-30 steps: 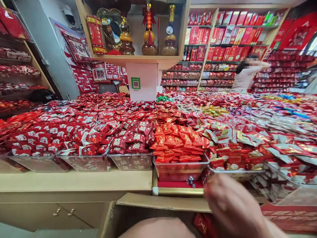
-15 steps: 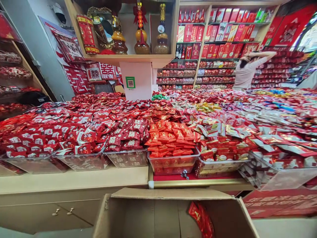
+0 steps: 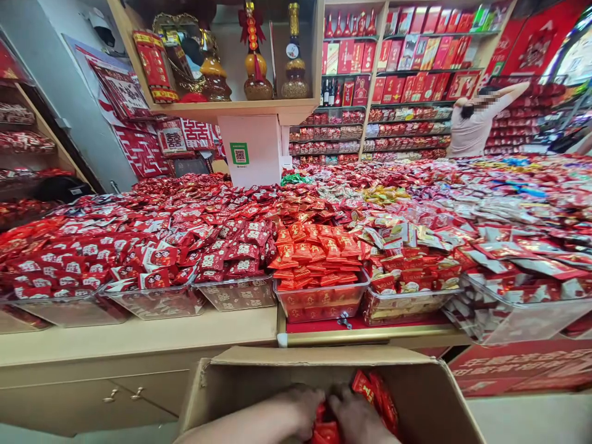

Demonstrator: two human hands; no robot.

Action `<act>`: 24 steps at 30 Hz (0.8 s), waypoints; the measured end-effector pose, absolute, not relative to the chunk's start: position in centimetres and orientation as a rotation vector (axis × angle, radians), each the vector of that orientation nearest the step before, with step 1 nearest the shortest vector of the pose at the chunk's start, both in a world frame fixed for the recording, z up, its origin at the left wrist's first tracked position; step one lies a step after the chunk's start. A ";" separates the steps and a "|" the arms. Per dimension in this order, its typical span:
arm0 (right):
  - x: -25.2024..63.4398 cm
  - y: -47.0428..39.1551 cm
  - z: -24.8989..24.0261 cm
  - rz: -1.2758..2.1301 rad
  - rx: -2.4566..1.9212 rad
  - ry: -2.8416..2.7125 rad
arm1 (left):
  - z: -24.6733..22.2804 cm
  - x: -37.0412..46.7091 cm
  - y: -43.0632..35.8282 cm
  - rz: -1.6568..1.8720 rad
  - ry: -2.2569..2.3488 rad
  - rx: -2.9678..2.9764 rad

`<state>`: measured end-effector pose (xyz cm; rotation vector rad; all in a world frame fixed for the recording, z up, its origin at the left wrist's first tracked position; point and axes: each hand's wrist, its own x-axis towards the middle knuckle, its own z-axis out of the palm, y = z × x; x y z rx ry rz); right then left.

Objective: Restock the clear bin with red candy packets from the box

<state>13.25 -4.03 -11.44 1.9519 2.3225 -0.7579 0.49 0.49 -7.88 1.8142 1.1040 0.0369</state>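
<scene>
An open cardboard box [image 3: 240, 357] stands in front of me at the bottom of the head view. Both my hands reach down into it. My left hand [image 3: 303, 407] has its fingers curled round small red packets [image 3: 326, 433]. Close beside it, my right hand [image 3: 355, 417] is closed on the same bunch from the other side. Their fingertips are partly hidden and somewhat dark. Against the right inner side of the box lean more red shiny packets [image 3: 382, 401] with gold print, touching or very near my right hand.
Beyond the box runs a counter [image 3: 139, 342] lined with clear tubs heaped with wrapped sweets. A tub of orange-red packets [image 3: 321, 302] sits straight ahead, with a small metal key-like piece [image 3: 344, 322] below. A person [image 3: 472, 126] stands at the back right.
Both my hands have come into view and gone down into the box, onto red packets. The person at the back appears slightly further right as my view shifts.
</scene>
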 end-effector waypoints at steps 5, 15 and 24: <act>15.3 -3.9 -8.3 -0.723 2.030 2.239 | -5.2 0.1 1.9 -0.026 1.131 1.946; 17.0 -7.5 -0.5 -2.396 2.298 2.051 | 3.0 0.2 1.2 -0.244 0.705 1.633; 16.9 -6.8 0.4 -2.583 2.809 1.977 | 4.2 1.8 0.2 0.173 0.669 1.281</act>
